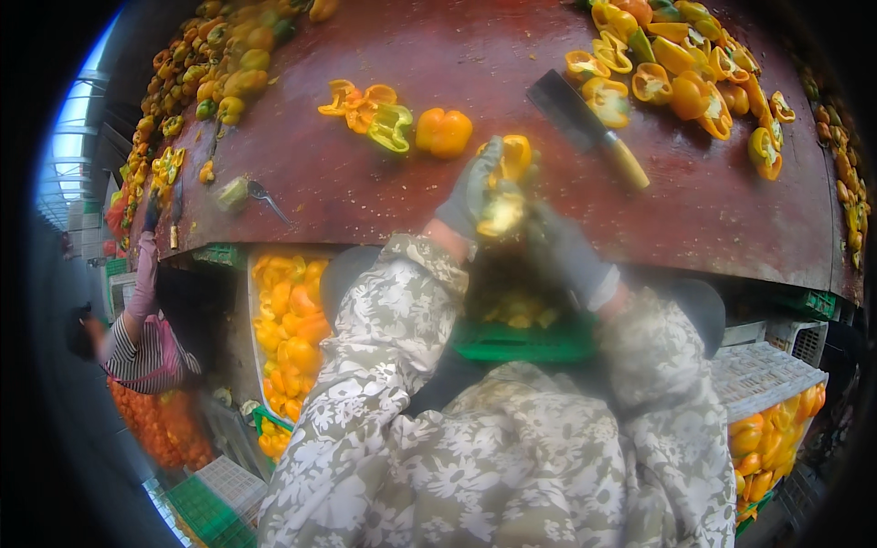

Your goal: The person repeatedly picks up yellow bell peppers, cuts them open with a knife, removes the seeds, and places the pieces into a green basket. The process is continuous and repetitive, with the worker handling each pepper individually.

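My left hand, in a grey glove, is closed round a cut yellow bell pepper over the table's near edge. A pale, opened part of pepper shows just below its fingers. Close by on the right is my right hand, also gloved and smeared by motion, so its fingers and anything in them cannot be made out. Beyond the left hand, a whole orange bell pepper sits beside orange pepper halves and a yellow-green half. Further right lies a cleaver with a wooden handle.
Below my hands stands a green crate holding pale pepper bits. Cut peppers are heaped at the far right of the red table; more peppers lie far left. A spoon lies left. Pepper-filled crates flank me. Another person works at left.
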Tool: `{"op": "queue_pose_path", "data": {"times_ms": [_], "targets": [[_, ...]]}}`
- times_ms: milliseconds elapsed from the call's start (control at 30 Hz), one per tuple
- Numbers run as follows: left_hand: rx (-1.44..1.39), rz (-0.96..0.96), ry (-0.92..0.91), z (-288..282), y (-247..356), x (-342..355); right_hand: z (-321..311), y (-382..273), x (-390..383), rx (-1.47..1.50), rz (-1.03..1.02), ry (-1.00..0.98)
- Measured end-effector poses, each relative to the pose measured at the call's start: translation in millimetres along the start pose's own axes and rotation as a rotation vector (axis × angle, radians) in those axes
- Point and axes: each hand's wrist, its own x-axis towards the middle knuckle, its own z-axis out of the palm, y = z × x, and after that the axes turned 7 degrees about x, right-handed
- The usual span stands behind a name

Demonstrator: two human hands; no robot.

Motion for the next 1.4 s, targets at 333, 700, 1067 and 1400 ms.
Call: {"op": "queue_pose_path", "data": {"times_ms": [333, 700, 1067, 1400], "targets": [[1.552, 0.644, 0.474, -6, 18, -11, -91, -69, 18, -0.560, 0.049, 0.060], [2.268, 1.070, 0.961, 12, 34, -11, -150, -36, 22, -0.192, 0.326, 0.437], [2.052, 0.710, 0.709, 121, -43, 137, -241, -27, -46, -0.776, 0.633, 0.319], [1.747, 0.898, 0.323, 59, -32, 60, -154, -10, 24, 0.058, -0.033, 0.489]]}}
